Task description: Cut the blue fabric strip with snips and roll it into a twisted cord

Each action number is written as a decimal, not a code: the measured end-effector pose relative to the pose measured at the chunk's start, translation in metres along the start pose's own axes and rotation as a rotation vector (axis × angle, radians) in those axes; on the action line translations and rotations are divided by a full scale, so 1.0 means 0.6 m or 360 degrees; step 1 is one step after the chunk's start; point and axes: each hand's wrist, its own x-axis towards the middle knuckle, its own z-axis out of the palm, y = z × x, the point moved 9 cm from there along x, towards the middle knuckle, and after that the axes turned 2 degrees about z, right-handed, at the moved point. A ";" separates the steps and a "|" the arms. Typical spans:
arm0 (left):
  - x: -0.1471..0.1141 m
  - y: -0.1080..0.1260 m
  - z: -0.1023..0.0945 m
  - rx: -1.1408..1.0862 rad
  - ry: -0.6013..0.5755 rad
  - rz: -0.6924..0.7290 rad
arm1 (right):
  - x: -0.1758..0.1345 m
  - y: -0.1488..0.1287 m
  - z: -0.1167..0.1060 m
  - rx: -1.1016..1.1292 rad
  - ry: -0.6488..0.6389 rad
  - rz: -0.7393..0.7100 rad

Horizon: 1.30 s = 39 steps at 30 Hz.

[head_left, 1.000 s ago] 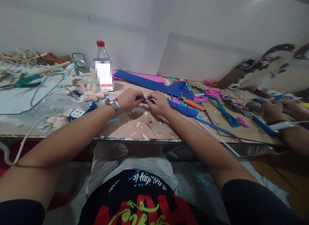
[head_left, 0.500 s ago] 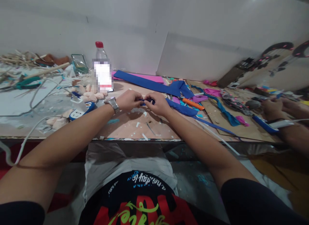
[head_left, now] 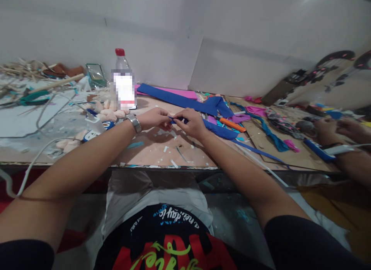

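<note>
Over the middle of the table my left hand (head_left: pixel 154 119) and my right hand (head_left: pixel 189 123) meet, fingertips almost touching. Both pinch a small dark-blue strip (head_left: pixel 171 120), which looks like crepe paper or cloth; the fingers cover most of it. Just right of my right hand lies a wider blue strip (head_left: pixel 222 130); whether it joins the held piece I cannot tell. Behind both hands a long folded blue band (head_left: pixel 176 100) stretches across a pink one (head_left: pixel 187 94). An orange cutter-like tool (head_left: pixel 232 125) rests beside the blue strip.
To the left are a red-capped bottle (head_left: pixel 120 61), a blue-and-white power strip (head_left: pixel 92 134) with cables, and green-handled pliers (head_left: pixel 33 98). At right, another person's hands (head_left: pixel 329 130) work near a second power strip (head_left: pixel 319 149). Paper scraps dot the table (head_left: pixel 150 154).
My left hand's fingers have shifted slightly and spread a little lower beside the strip. The right hand stays nearly in place, and the other person's hands have moved slightly.
</note>
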 end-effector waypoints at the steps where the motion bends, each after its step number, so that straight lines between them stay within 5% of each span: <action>1: -0.001 0.001 0.001 -0.0041 -0.0004 -0.0014 | 0.000 0.000 -0.002 -0.0002 0.0012 -0.0007; 7: -0.003 0.004 0.000 -0.0141 0.0010 -0.0053 | -0.001 -0.006 -0.009 -0.0046 0.0038 -0.0054; 14: -0.003 0.016 -0.009 0.0158 0.0088 0.0094 | -0.001 -0.001 -0.008 -0.0051 0.0032 -0.0021; 22: -0.026 0.081 -0.005 0.1426 0.0454 0.0795 | 0.001 0.006 -0.001 -0.0131 0.0023 0.0077; 26: -0.033 0.091 0.003 0.1704 0.0529 0.0888 | 0.003 0.005 0.007 -0.0112 -0.0022 0.0088; 29: -0.030 0.084 -0.002 0.1506 0.0481 0.0792 | 0.002 0.004 0.007 -0.0135 -0.0023 0.0103; 34: -0.005 0.027 -0.002 0.0554 0.0159 0.0311 | 0.001 -0.008 0.000 -0.0204 0.0019 0.0013; 39: 0.004 -0.003 0.005 -0.0014 0.0095 0.0059 | -0.001 -0.013 0.001 -0.0220 0.0021 -0.0050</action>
